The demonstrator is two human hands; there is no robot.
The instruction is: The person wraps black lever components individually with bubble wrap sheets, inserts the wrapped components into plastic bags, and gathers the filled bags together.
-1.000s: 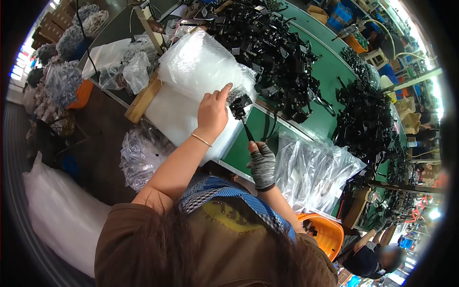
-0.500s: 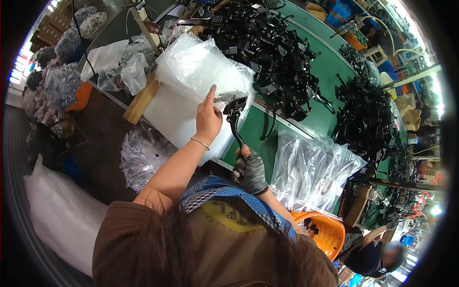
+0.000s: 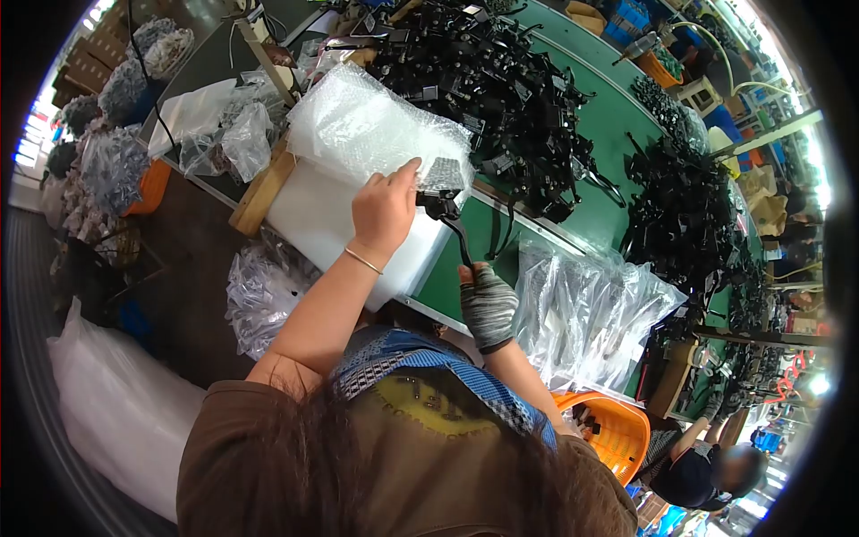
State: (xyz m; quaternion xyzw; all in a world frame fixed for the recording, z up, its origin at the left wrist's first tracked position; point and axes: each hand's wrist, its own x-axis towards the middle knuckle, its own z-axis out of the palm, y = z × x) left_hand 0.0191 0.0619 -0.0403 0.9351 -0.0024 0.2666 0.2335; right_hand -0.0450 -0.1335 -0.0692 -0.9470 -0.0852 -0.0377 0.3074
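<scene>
My right hand, in a grey striped glove with bare fingertips, is closed round the lower end of a black lever part. A small piece of bubble wrap covers the part's upper end. My left hand, bare with a bracelet at the wrist, touches the left side of that wrapped end; some of its fingers are hidden. Beneath both lie sheets of bubble wrap on a white stack.
Black parts are heaped on the green table. Clear bags lie at the right, above an orange basket. A wooden block edges the white stack. Another person works at the lower right.
The black part's head went left, then turned back slightly right, with bubble wrap now spread over its top. My gloved hand moved left and back right.
</scene>
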